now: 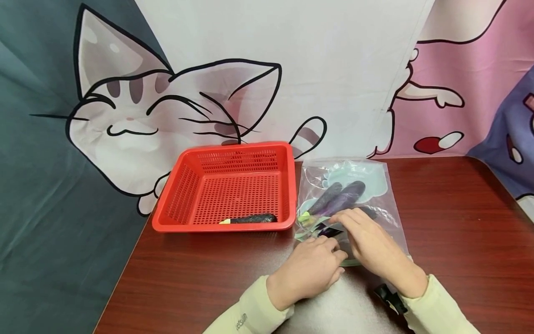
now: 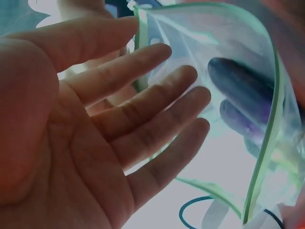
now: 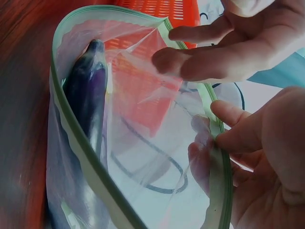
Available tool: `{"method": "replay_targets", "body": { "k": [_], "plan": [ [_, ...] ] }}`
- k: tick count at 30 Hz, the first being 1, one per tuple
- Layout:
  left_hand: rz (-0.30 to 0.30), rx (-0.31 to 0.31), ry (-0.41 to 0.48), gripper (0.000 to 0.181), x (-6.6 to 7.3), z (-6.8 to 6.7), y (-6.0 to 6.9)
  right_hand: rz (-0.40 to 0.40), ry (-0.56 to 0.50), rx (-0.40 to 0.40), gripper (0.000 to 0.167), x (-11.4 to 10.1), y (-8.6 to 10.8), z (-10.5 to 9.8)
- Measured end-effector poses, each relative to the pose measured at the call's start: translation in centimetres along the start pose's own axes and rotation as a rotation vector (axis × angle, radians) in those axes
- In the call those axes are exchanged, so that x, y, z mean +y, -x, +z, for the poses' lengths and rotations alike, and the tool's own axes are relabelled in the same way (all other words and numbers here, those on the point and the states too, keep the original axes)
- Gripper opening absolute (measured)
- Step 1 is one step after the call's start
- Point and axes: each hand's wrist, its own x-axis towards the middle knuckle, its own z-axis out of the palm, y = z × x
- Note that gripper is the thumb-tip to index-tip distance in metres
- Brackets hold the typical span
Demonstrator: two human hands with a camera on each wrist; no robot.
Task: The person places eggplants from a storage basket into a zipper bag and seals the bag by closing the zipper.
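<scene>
A clear zip bag (image 1: 392,204) with a green-edged mouth lies on the table, its mouth toward me and spread apart. Several purple eggplants (image 1: 344,197) show inside it, partly covered by my hands. My right hand (image 1: 369,241) pinches one side of the bag's rim (image 3: 220,167), some fingertips showing through the plastic. My left hand (image 1: 306,266) is at the mouth with its fingers (image 2: 143,109) extended and nothing between them. One eggplant (image 3: 93,86) lies along the inside of the bag in the right wrist view. Another eggplant (image 1: 252,218) lies in the red basket (image 1: 225,227).
The red perforated basket stands left of the bag, at the table's back edge. Behind the wooden table (image 1: 459,222) hangs a cartoon-printed curtain (image 1: 354,69). A black strap clip (image 1: 390,299) is at my right wrist.
</scene>
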Motion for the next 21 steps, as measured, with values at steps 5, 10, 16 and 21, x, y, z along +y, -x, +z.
{"method": "replay_targets", "body": {
  "k": [5, 10, 16, 21],
  "plan": [
    [0.034, 0.063, 0.027, 0.016, -0.6, -0.5, 0.0, -0.006, 0.003, 0.006, 0.04, 0.0, -0.1, 0.0],
    [0.072, 0.146, 0.057, 0.015, -1.2, -0.9, 0.0, 0.002, 0.009, 0.001, 0.039, -0.1, 0.0, 0.0],
    [0.012, 0.202, 0.122, 0.014, -2.7, -1.6, 0.4, -0.007, 0.01, 0.005, 0.04, -0.1, -0.1, 0.1],
    [-0.032, 0.233, 0.172, 0.017, -4.0, -2.3, 0.9, -0.015, 0.008, 0.012, 0.039, 0.0, 0.0, 0.3]
  ]
}}
